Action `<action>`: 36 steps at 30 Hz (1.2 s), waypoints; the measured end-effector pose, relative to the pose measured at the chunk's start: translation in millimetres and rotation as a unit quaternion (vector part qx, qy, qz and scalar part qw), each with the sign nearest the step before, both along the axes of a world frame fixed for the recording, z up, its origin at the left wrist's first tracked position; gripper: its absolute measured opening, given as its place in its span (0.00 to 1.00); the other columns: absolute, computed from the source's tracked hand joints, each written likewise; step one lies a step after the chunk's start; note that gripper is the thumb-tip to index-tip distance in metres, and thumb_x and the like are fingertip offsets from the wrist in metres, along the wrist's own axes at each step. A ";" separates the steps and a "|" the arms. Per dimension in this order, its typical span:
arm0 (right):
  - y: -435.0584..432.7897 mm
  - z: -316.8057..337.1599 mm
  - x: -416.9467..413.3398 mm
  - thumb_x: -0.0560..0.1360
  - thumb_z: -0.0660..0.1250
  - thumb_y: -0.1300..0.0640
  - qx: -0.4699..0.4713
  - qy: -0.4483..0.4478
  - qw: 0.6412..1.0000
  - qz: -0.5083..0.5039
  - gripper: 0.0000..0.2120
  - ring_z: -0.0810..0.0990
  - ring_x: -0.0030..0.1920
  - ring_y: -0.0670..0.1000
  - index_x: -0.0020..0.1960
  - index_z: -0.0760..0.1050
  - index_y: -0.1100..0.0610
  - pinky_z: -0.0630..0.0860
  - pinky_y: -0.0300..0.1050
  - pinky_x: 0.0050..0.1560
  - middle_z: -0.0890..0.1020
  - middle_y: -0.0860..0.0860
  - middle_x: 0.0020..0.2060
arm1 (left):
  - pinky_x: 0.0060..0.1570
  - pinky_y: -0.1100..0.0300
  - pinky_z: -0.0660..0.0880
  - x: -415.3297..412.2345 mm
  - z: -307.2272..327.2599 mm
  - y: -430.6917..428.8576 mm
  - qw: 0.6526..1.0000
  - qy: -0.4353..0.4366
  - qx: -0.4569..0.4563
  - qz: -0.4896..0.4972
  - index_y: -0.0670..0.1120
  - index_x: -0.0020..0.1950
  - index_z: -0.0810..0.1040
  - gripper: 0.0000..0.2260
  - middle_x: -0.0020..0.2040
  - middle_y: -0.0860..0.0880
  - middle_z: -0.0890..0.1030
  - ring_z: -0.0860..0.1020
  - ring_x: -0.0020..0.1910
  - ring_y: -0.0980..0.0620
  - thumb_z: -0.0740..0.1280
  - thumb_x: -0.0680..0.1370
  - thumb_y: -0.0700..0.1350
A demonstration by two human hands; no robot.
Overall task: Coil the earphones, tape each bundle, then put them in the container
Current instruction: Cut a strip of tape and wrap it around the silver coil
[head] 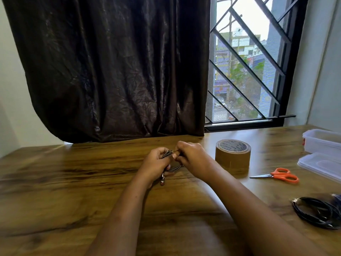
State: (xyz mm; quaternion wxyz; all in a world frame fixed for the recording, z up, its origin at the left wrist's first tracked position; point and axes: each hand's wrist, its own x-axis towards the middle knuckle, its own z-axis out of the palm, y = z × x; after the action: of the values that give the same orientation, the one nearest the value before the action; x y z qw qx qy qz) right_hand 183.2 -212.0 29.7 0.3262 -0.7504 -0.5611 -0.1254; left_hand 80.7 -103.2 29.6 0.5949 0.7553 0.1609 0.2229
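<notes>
My left hand (154, 164) grips a coiled earphone bundle (172, 168) of grey striped cable, its earbuds hanging below the hand. My right hand (191, 157) pinches a short piece of brown tape (176, 153) against the top of the bundle. Both hands meet above the middle of the wooden table (73, 182). A roll of brown tape (232, 154) stands just right of my right hand. A clear plastic container (322, 140) sits at the far right with its lid (320, 164) lying in front of it. A black earphone coil (317, 212) lies at the right edge.
Orange-handled scissors (278, 175) lie between the tape roll and the lid, blades pointing left. A dark curtain (114, 71) hangs behind the table, and a barred window (247, 71) is at the back right.
</notes>
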 end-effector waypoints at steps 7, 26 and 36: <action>0.3 0.7 0.8 0.74 0.66 0.61 0.002 0.001 1.000 0.002 0.05 0.74 0.40 0.47 0.47 0.73 0.53 0.68 0.36 0.39 0.75 0.46 0.40 | 0.48 0.42 0.80 -1.2 -1.2 0.3 1.000 0.000 0.022 0.008 0.43 0.48 0.77 0.04 0.36 0.48 0.76 0.75 0.35 0.55 0.68 0.76 0.43; -8.8 9.4 2.5 0.70 0.74 0.56 -0.030 0.027 0.999 0.014 0.07 0.72 0.36 0.39 0.42 0.76 0.50 0.66 0.27 0.35 0.74 0.42 0.39 | 0.30 0.65 0.76 -4.8 0.8 0.0 0.995 0.022 0.094 -0.006 0.40 0.49 0.78 0.04 0.34 0.47 0.77 0.75 0.30 0.57 0.65 0.78 0.38; -6.8 9.9 0.3 0.72 0.71 0.57 0.012 0.090 0.995 -0.044 0.06 0.79 0.35 0.44 0.37 0.81 0.58 0.73 0.31 0.35 0.81 0.48 0.34 | 0.29 0.63 0.76 -2.7 -4.0 -0.1 0.971 0.033 0.233 0.042 0.45 0.48 0.78 0.04 0.35 0.49 0.78 0.78 0.30 0.56 0.63 0.79 0.42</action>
State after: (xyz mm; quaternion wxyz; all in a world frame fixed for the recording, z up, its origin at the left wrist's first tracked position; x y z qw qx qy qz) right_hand 183.5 -218.8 39.6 0.3783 -0.7787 -0.4943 -0.0786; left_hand 78.0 -103.3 25.5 0.3867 0.8727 0.1560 0.2540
